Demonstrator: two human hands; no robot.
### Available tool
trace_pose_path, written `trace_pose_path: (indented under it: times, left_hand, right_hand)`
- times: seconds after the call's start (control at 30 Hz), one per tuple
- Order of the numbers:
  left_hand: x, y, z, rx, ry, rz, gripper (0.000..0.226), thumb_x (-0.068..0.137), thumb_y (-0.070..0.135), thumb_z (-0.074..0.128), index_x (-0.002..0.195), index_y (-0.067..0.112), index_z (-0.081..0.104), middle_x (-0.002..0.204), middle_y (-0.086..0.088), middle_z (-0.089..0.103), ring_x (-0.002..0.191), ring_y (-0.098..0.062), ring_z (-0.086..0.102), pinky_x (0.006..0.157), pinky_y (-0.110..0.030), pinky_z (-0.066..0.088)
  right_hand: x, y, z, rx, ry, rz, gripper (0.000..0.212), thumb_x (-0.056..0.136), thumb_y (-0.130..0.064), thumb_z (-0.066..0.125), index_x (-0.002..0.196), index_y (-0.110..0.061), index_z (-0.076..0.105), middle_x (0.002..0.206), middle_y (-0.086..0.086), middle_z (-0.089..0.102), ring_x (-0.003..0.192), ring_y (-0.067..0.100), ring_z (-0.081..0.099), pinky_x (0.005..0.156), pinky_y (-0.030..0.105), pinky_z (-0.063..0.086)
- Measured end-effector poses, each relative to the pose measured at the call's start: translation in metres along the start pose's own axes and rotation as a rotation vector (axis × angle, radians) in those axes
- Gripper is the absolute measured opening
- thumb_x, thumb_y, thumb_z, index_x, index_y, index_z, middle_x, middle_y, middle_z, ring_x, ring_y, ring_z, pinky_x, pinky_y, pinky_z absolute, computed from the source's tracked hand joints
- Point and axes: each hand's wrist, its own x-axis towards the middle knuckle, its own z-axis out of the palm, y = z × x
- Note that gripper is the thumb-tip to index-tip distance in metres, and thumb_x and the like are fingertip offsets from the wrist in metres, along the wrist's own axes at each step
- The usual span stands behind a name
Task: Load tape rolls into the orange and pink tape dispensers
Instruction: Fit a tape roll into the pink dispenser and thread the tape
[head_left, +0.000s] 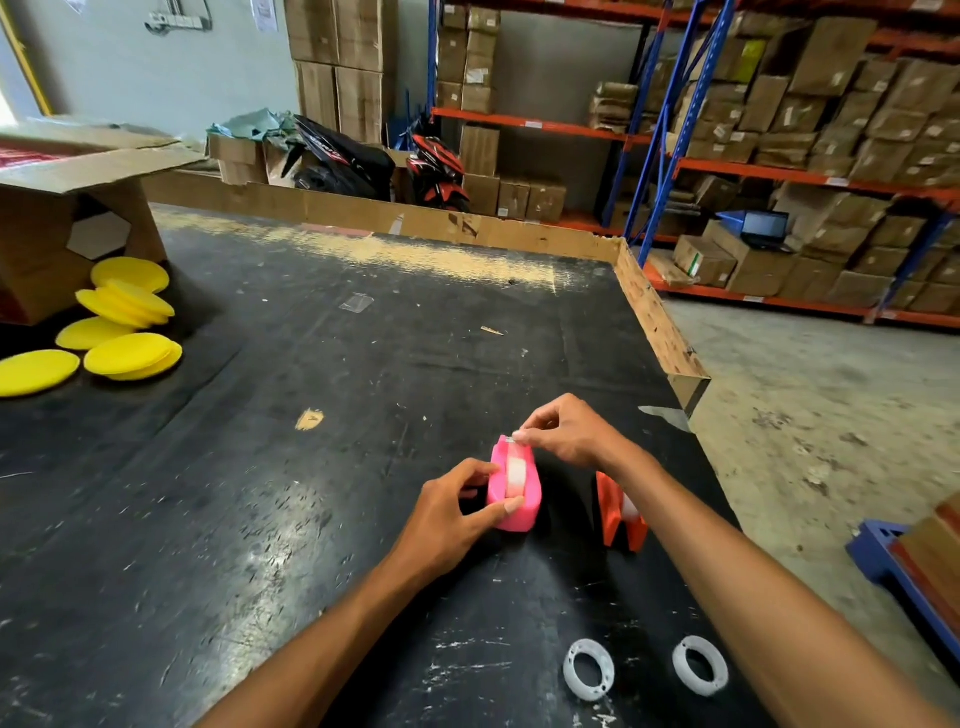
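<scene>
Fingers (524, 435) of the right hand (566, 434) pinch the tape end at the pink dispenser (514, 486)'s 12 o'clock tip; left hand (452, 512) grips its body. Probably best pulling straight onto the cutter. Orange dispenser (618, 512) sits at 3 o'clock, counter (311, 493) edge beyond, open room at 9.
</scene>
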Motion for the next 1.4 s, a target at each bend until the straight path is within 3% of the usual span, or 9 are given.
trace_pose_path:
  times: [0.13, 0.3, 0.47, 0.63, 0.77, 0.83, 0.97, 1.13, 1.4]
  left_hand:
    - [0.000, 0.000, 0.000, 0.004, 0.002, -0.008, 0.044, 0.075, 0.039, 0.076, 0.112, 0.021, 0.065, 0.109, 0.009, 0.071, 0.103, -0.003, 0.065, 0.095, -0.024, 0.051]
    - [0.001, 0.001, -0.002, -0.013, -0.005, -0.021, 0.047, 0.074, 0.036, 0.078, 0.116, 0.018, 0.065, 0.112, 0.006, 0.070, 0.106, -0.004, 0.064, 0.096, -0.024, 0.050]
    - [0.004, 0.007, -0.004, -0.058, -0.081, -0.065, 0.047, 0.075, 0.024, 0.079, 0.119, 0.012, 0.066, 0.110, 0.003, 0.073, 0.103, -0.006, 0.068, 0.092, -0.024, 0.054]
    - [0.004, 0.020, 0.012, -0.066, -0.090, -0.031, 0.038, 0.075, 0.013, 0.078, 0.111, 0.013, 0.067, 0.095, 0.009, 0.069, 0.081, 0.014, 0.066, 0.074, -0.008, 0.052]
    - [0.005, 0.023, 0.022, -0.043, -0.056, -0.016, 0.044, 0.076, 0.016, 0.078, 0.117, 0.006, 0.065, 0.104, 0.000, 0.070, 0.088, 0.002, 0.066, 0.080, -0.010, 0.053]
    - [0.005, 0.022, 0.023, -0.028, -0.043, -0.018, 0.049, 0.076, 0.017, 0.078, 0.121, 0.004, 0.063, 0.110, -0.004, 0.070, 0.094, -0.005, 0.067, 0.081, -0.010, 0.053]
    - [0.006, 0.020, 0.023, -0.037, -0.031, -0.044, 0.053, 0.074, 0.020, 0.080, 0.123, 0.005, 0.063, 0.114, -0.006, 0.070, 0.101, -0.011, 0.067, 0.086, -0.014, 0.053]
    - [0.003, 0.023, 0.024, -0.041, -0.027, -0.036, 0.055, 0.071, 0.021, 0.083, 0.119, 0.007, 0.063, 0.112, -0.007, 0.069, 0.101, -0.014, 0.067, 0.090, -0.023, 0.053]
    - [-0.001, 0.027, 0.026, -0.034, -0.036, -0.029, 0.051, 0.072, 0.020, 0.082, 0.117, 0.008, 0.063, 0.109, -0.004, 0.069, 0.100, -0.012, 0.066, 0.085, -0.016, 0.051]
  right_hand:
    - [-0.009, -0.004, 0.002, -0.007, 0.039, 0.012, 0.023, 0.087, -0.025, 0.066, 0.103, -0.012, 0.075, 0.099, 0.008, 0.074, 0.092, 0.015, 0.066, 0.080, 0.024, 0.049]
    - [-0.028, -0.007, 0.004, -0.020, 0.162, 0.102, 0.019, 0.087, -0.019, 0.063, 0.094, -0.005, 0.074, 0.089, 0.016, 0.075, 0.078, 0.025, 0.072, 0.083, 0.043, 0.059]
    - [-0.054, -0.011, 0.015, -0.085, 0.095, 0.138, 0.018, 0.082, -0.012, 0.062, 0.092, -0.004, 0.075, 0.089, 0.015, 0.076, 0.082, 0.023, 0.072, 0.083, 0.037, 0.057]
    - [-0.067, -0.008, 0.009, -0.163, 0.141, 0.169, 0.020, 0.079, -0.013, 0.062, 0.092, -0.008, 0.076, 0.092, 0.012, 0.077, 0.092, 0.023, 0.069, 0.088, 0.042, 0.054]
    - [-0.075, -0.009, 0.004, -0.167, 0.163, 0.158, 0.024, 0.081, -0.011, 0.060, 0.099, -0.011, 0.076, 0.102, 0.011, 0.075, 0.102, 0.025, 0.067, 0.095, 0.042, 0.051]
    - [-0.080, -0.008, -0.001, -0.157, 0.244, 0.161, 0.023, 0.083, -0.013, 0.061, 0.103, -0.012, 0.073, 0.104, 0.009, 0.074, 0.103, 0.024, 0.066, 0.092, 0.038, 0.053]
    - [-0.090, 0.001, -0.015, -0.394, 0.422, 0.243, 0.030, 0.081, -0.029, 0.065, 0.108, -0.016, 0.066, 0.113, 0.008, 0.067, 0.105, 0.028, 0.062, 0.081, 0.038, 0.051]
    - [-0.102, 0.015, -0.011, -0.359, 0.286, 0.436, 0.055, 0.074, -0.041, 0.074, 0.117, -0.011, 0.057, 0.121, 0.014, 0.063, 0.109, 0.035, 0.061, 0.074, 0.034, 0.044]
    - [-0.105, 0.018, -0.012, -0.314, 0.304, 0.431, 0.052, 0.077, -0.030, 0.074, 0.121, -0.009, 0.056, 0.122, 0.016, 0.062, 0.108, 0.036, 0.061, 0.076, 0.036, 0.047]
